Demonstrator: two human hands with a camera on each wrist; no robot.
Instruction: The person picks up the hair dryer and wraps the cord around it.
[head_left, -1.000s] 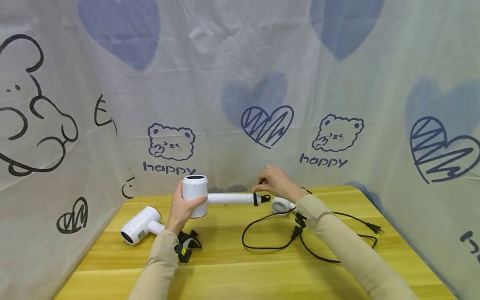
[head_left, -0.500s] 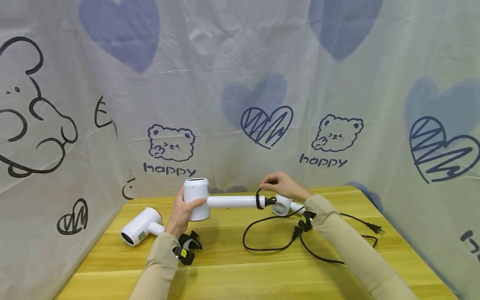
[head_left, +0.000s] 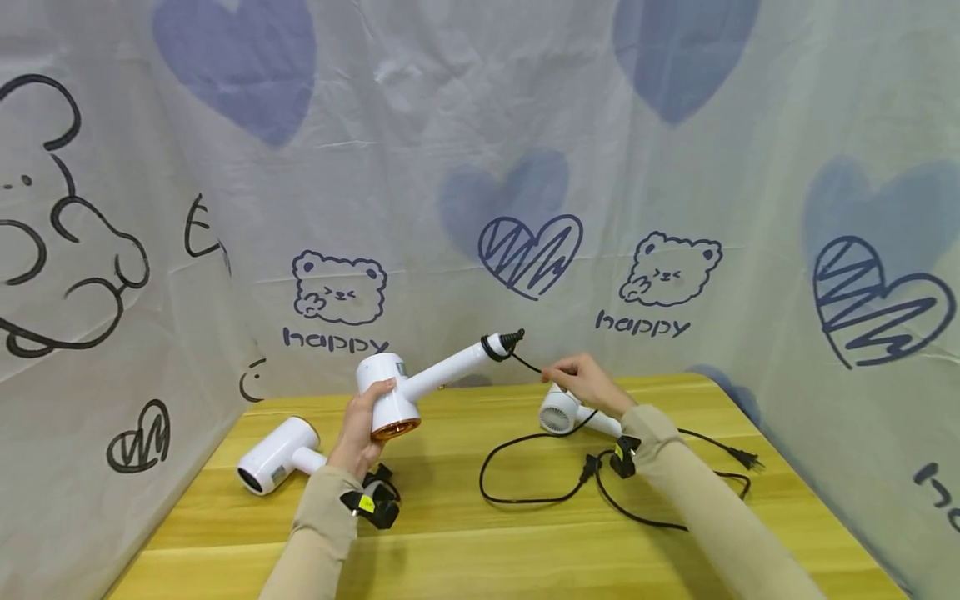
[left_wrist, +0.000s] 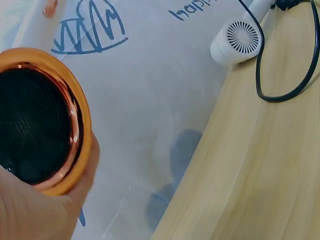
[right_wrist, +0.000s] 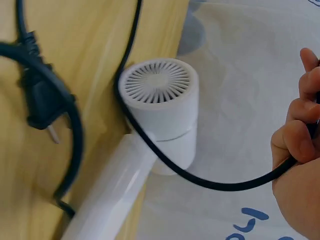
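Just left of centre in the head view, the person's left hand [head_left: 360, 433] is wrapped around the barrel of a glossy white hair dryer with a cylindrical head and a long straight handle [head_left: 386, 392], the thumb across its side and the other fingers mostly hidden behind it. The dryer is held up in the air and tilted, its handle slanting up to the right and its copper-orange rim [left_wrist: 85, 112] facing down; in the left wrist view that rim circles a dark mesh at the left edge. Near the middle of the head view, a thin black power cord [head_left: 527, 363] is coiled around the handle's tip and stretches from it to the right hand [head_left: 588, 385], whose thumb and fingers are together, pinching it. At the right edge of the right wrist view those fingers are curled round the cord, which sags from them across a small matte white hair dryer with a slotted round grille [head_left: 561, 410]. That dryer lies toward the back of the yellow wood-grain table [head_left: 480, 550], with a black plug with metal prongs [head_left: 746, 459] farther right. A second glossy white dryer with a dark round outlet [head_left: 277, 457] lies at lower left, partly behind the left forearm.
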